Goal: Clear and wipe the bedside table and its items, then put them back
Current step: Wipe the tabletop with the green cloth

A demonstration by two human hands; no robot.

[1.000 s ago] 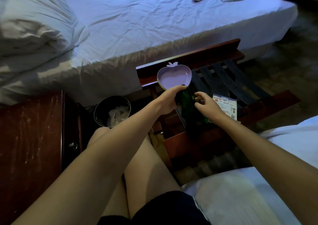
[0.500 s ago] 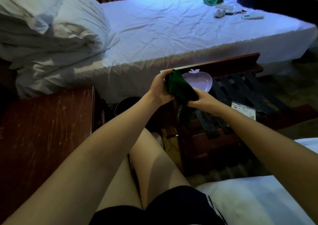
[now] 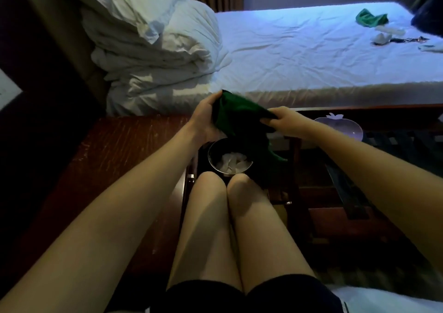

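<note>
A dark green cloth [image 3: 239,121] is stretched between both hands, its tail hanging down toward my knees. My left hand [image 3: 206,118] grips its left end and my right hand [image 3: 282,121] pinches its right end. The dark wooden bedside table [image 3: 115,169] lies to the left, its scratched top bare. A pale purple apple-shaped dish [image 3: 345,128] sits on the wooden luggage rack [image 3: 359,111] to the right. Small items [image 3: 383,37] and a second green cloth [image 3: 369,18] lie on the far bed.
A round metal bin [image 3: 230,159] with white tissue stands on the floor under the cloth, just beyond my knees. A heap of white pillows and duvet [image 3: 155,44] fills the bed's head end. White bedding [image 3: 383,300] is at bottom right.
The view has swung left from the luggage rack toward the bedside table. Both hands lifted the green cloth away from the purple dish and spread it apart above the bin.
</note>
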